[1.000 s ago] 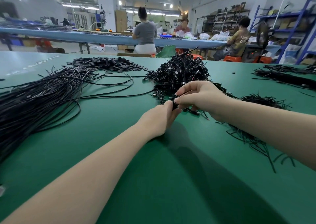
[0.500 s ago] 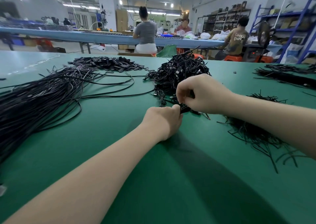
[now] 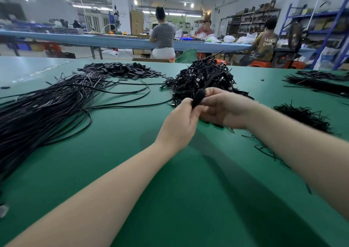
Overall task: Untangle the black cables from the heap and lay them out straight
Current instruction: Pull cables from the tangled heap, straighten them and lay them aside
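Black cable bundle (image 3: 198,97) pinched by both hands, heap (image 3: 202,77) just behind.

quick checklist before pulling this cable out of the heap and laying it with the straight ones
1. Left hand grips the black bundle: ok.
2. Right hand grips the same bundle: ok.
3. Bundle lifted off the green table: ok, held up in front of the tangled heap.
4. Held cable free of the heap: cannot tell, blurred and black against black.
5. Straight cables lie on the left for it to join: ok.
6. Bare table between hands and straight cables: ok.
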{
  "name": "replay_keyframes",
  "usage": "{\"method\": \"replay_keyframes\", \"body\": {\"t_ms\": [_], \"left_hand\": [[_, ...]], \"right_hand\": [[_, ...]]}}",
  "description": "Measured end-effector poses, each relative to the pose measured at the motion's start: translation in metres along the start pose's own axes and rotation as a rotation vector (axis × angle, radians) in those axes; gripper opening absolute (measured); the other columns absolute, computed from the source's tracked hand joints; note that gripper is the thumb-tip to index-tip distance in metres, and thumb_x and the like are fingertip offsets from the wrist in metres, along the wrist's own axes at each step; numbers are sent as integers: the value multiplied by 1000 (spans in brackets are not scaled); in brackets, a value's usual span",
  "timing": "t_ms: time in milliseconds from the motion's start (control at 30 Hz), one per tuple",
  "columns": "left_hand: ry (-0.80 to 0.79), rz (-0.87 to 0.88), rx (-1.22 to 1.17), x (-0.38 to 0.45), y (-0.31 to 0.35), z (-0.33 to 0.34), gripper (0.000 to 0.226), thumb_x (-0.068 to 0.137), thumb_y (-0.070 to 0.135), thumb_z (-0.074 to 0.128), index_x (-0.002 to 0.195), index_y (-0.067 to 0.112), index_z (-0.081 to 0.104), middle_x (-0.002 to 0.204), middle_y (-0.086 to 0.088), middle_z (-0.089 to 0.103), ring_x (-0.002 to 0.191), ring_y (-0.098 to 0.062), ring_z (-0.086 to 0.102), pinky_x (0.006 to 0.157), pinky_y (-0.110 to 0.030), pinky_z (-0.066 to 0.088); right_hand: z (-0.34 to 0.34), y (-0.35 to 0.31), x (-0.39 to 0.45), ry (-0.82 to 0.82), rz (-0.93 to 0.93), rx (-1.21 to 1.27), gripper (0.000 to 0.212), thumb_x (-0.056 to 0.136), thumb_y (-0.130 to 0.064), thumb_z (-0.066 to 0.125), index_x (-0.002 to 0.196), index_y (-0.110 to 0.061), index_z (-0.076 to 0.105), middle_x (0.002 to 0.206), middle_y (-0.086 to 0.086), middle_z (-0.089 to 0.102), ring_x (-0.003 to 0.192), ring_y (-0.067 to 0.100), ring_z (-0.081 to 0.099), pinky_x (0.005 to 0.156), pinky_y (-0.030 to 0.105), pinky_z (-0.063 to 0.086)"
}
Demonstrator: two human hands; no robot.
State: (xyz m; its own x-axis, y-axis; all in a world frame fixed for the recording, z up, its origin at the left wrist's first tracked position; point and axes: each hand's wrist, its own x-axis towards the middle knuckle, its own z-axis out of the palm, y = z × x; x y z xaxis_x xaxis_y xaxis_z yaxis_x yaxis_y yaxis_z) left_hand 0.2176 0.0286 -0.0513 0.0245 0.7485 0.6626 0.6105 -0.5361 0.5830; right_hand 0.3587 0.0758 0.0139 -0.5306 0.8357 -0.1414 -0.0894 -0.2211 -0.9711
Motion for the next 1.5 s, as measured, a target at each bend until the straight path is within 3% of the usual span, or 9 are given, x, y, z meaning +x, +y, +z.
{"method": "replay_keyframes", "body": {"t_ms": [133,267,400,500,600,967,1167,1367,1500], "left_hand": [[95,-316,-129,7,-3,8,24,102,31,38,82,19,43,78,5,54,70,-8,48,56,-20,31],[70,-477,-233,10,-14,6,14,102,31,39,106,19,41,94,8,53,83,-9,49,61,-13,31],[14,-501,-402,12,-20,3,11,103,32,38,99,25,46,76,8,52,66,-6,48,62,-23,37],[-22,-484,-474,14,-22,2,14,103,30,40,91,27,47,65,11,49,51,0,46,49,-16,35],[-73,-480,-545,14,-23,-1,16,104,26,39,90,24,47,51,17,40,39,2,34,41,-12,29],[-219,-434,-583,13,-24,-5,17,104,26,38,89,21,44,44,18,34,41,0,27,44,-17,22],[-173,-439,-559,13,-26,-2,17,104,28,37,89,22,44,46,18,35,42,-1,29,47,-22,23],[-153,-508,-325,20,-20,-5,23,100,36,43,84,21,45,55,8,46,42,-7,41,43,-19,32],[-378,-808,-302,30,-7,-21,40,96,49,44,72,18,46,48,4,53,41,-14,52,39,-13,34]], "right_hand": [[27,40,14,255,-157,269,30,88,8,54,72,-16,46,57,-1,62,50,10,62,53,22,54],[37,63,20,357,-258,338,28,87,10,57,74,-13,48,67,3,59,59,14,63,65,25,59],[36,67,16,318,-269,335,12,87,5,61,89,-7,61,70,5,68,59,13,66,64,24,58],[29,66,12,261,-201,209,16,86,-10,68,101,-5,67,73,1,71,63,12,67,60,21,54],[25,65,10,266,-141,132,14,84,-20,72,90,-8,69,70,1,67,58,12,63,55,20,51],[19,56,2,131,14,130,14,89,-18,64,76,-11,63,57,-3,62,50,6,57,49,15,45],[20,58,7,237,-129,1,13,87,-16,68,76,-11,65,59,-4,60,51,6,55,54,20,41],[19,61,8,561,-585,-873,13,83,-18,66,71,-17,64,65,-9,60,59,4,52,58,20,40],[18,63,4,669,-999,-1423,11,81,-6,64,71,-2,61,71,11,59,61,32,55,55,34,45]]}}
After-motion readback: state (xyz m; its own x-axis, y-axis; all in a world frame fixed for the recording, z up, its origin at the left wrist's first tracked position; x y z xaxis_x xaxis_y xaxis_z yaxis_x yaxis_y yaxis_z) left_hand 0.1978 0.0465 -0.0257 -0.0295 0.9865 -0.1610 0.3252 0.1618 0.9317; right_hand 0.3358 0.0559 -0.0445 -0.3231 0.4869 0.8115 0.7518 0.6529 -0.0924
